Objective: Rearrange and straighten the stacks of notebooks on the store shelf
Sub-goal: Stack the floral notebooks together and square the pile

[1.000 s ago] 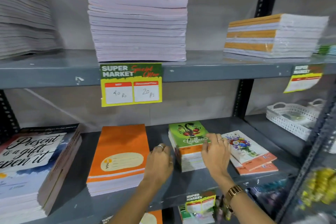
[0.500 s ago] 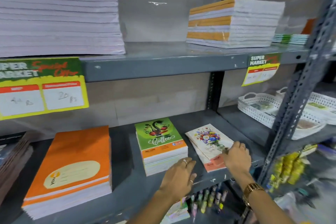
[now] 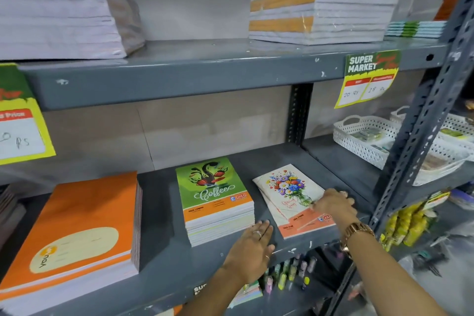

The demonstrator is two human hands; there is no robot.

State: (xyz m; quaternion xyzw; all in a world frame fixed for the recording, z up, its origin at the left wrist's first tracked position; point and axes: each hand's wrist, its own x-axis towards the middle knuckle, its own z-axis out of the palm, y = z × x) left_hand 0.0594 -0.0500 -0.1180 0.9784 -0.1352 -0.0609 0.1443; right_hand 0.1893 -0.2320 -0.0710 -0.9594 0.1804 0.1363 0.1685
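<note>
Orange notebook stack (image 3: pixel 77 233) far left on the grey shelf (image 3: pixel 164 261), green Coffee stack (image 3: pixel 215 200) beside it. Left hand (image 3: pixel 252 249) flat and open, holding nothing, touching that stack's front corner. Right hand (image 3: pixel 333 204) spread over the skewed floral notebooks (image 3: pixel 289 197), fingers pressing, not closed

This is a shop, a stationery aisle by the look of it. Grey slotted-steel shelving (image 3: pixel 230 77) carries goods in sale stacks: orange-covered notebooks (image 3: pixel 77 233), green "Coffee" notebooks (image 3: pixel 215 200), flower-print notebooks (image 3: pixel 289 195), and wrapped bundles of exercise books (image 3: pixel 325 0) on the shelf above. Yellow-and-green price tags (image 3: pixel 369 77) hang from the shelf edge, printed "SUPER MARKET" with handwritten rupee prices in two boxes. To the right, white perforated baskets (image 3: pixel 364 136) hold small packets, and small bottles (image 3: pixel 289 272) stand on the shelf beneath.
</note>
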